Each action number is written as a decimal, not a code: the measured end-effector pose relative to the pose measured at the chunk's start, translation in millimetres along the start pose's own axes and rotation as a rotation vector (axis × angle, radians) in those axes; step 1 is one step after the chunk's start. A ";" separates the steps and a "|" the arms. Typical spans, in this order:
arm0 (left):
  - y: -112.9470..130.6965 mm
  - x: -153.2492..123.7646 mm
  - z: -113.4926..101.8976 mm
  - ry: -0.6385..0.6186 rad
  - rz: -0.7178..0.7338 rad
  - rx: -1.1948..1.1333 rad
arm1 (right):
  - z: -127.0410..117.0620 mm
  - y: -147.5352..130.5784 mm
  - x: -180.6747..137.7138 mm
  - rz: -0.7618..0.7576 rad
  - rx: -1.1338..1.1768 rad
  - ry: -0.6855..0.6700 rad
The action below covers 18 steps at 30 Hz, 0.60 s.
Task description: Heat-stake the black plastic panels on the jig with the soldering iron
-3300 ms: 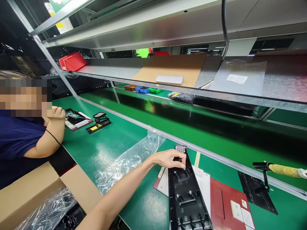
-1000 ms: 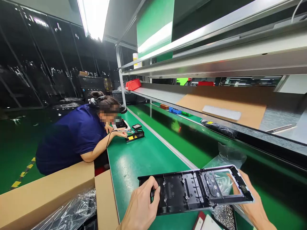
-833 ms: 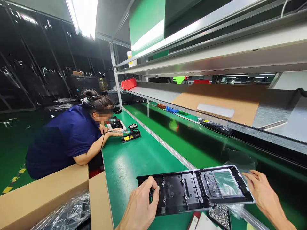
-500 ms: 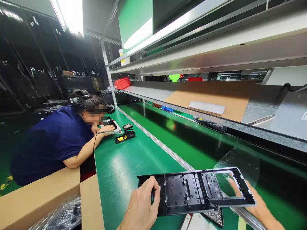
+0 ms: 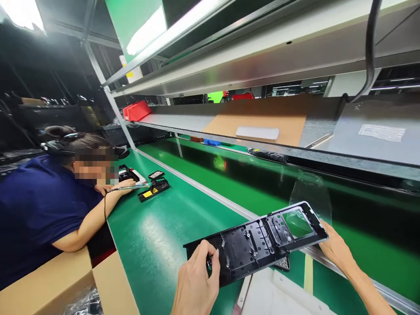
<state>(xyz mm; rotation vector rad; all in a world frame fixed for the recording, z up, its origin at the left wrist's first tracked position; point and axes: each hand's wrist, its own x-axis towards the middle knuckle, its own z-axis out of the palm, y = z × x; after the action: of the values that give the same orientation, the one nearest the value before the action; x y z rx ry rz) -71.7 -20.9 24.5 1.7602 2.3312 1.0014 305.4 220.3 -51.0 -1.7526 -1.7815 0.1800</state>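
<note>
Black housing (image 5: pixel 239 249), long and shallow, lies in the left hand (image 5: pixel 196 280), inner face toward the camera. Left grip: thumb and forefinger pinched close over the near end; the rest of the length runs out to the right, tilted upward.

Right hand (image 5: pixel 335 246) at the far end, fingers partly behind the corner. Cannot tell if they grasp the edge, the clear film (image 5: pixel 310 192) that rises just behind, or both. Film stands beyond the housing, its lower edge reaching the right fingers in view.

Progress, as judged: housing is up off the bench (image 5: pixel 154 245) and turned inside-out to view. Ribs and posts show, and I see no board or cover fitted over them. Window (image 5: pixel 299 222) at the far end lets green through; whether a pane sits in it, cannot tell. Handling of housing and film looks unfinished, neither being set down; how much is left does not show.

Below, in view: white block (image 5: pixel 275 291) under the housing's lower edge, speckled pad (image 5: pixel 284 264) peeping out beside it, pale yellow strip (image 5: pixel 308 273) to the right. Gap between housing and block cannot be judged.

Farther left: cardboard box (image 5: pixel 113 284) at the bench edge, crumpled plastic (image 5: pixel 87 302) inside. Past it, a co-worker (image 5: pixel 36 205) leans over the bench, near a small black stand (image 5: pixel 155 190) with a yellow patch
</note>
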 end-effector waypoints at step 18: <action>29.8 -51.8 18.7 -0.186 -0.174 -0.223 | -106.2 -142.1 -179.0 -0.468 0.097 0.227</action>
<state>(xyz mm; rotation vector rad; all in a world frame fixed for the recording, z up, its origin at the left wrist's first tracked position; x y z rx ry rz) -20.8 -53.6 8.2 1.4726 2.1243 0.9804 224.4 2.4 46.2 -1.1955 -1.9185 -0.1214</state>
